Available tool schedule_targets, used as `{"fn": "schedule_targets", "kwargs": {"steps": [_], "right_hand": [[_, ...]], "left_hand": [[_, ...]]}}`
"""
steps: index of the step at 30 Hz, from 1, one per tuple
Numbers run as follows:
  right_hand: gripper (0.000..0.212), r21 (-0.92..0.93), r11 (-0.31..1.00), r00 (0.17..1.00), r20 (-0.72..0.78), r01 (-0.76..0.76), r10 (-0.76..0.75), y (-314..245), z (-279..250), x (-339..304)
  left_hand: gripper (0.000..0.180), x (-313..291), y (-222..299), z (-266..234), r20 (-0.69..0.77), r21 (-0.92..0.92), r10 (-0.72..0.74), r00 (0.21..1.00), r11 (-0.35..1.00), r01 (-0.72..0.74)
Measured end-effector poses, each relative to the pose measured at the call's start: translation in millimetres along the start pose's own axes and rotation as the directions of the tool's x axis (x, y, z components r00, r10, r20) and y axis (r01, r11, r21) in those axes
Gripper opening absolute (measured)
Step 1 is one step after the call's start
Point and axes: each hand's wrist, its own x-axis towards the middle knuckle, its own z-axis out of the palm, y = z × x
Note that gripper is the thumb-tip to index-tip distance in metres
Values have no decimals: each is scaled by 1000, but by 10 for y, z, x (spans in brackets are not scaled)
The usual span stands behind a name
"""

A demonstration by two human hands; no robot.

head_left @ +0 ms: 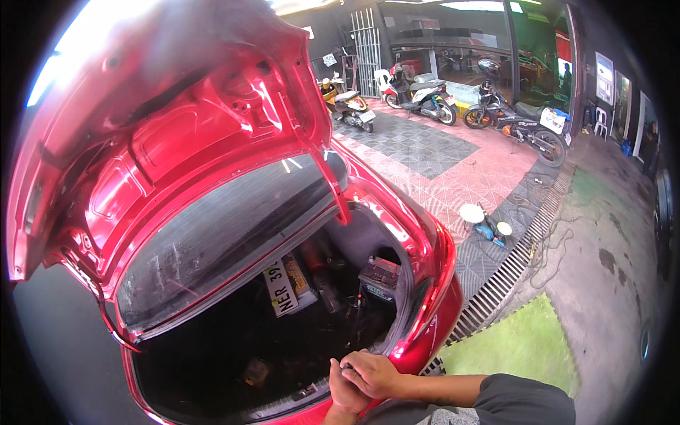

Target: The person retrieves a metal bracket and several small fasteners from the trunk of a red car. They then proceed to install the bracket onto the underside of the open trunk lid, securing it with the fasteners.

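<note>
- Have left hand (345,393) and right hand (379,374) touching each other at the lower edge, by the rear rim of a red car (443,283)
- Have right fingers curled in over the left hand, with a small dark thing (347,367) peeping out between the two hands; cannot tell its kind, nor whether firmly grasped
- Cannot tell whether left fingers are clenched or released, being partly hidden by the right hand
- See the open boot (205,354) just beyond the hands, with its red lid (134,170) raised at the upper left
- Find inside the boot a number plate (278,290) beside a yellow packet (297,275), a dark battery (380,278) near the right wall, and a small brownish box (256,372), dim, nearer the rim
- See on the floor (460,173), right of the car, a blue power tool (489,232) near a round white pad (470,212)
- Notice a green mat (517,354) beside a drain grate (496,290), and parked motorbikes (528,124) well apart, farther back
</note>
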Motion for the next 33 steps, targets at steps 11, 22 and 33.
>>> {"fn": "schedule_targets", "kwargs": {"steps": [11,22,33], "right_hand": [[32,-545,820,949,-129,175,-288,610,-550,-584],[28,-687,631,892,-452,-361,19,-60,-671,-1099],[40,-639,634,871,-477,-436,118,-304,-37,-887]], "left_hand": [[63,824,-551,1,125,130,-249,960,964,233],[57,808,-747,162,226,138,-626,746,779,612],[20,411,47,-196,298,178,-694,655,715,676]]}}
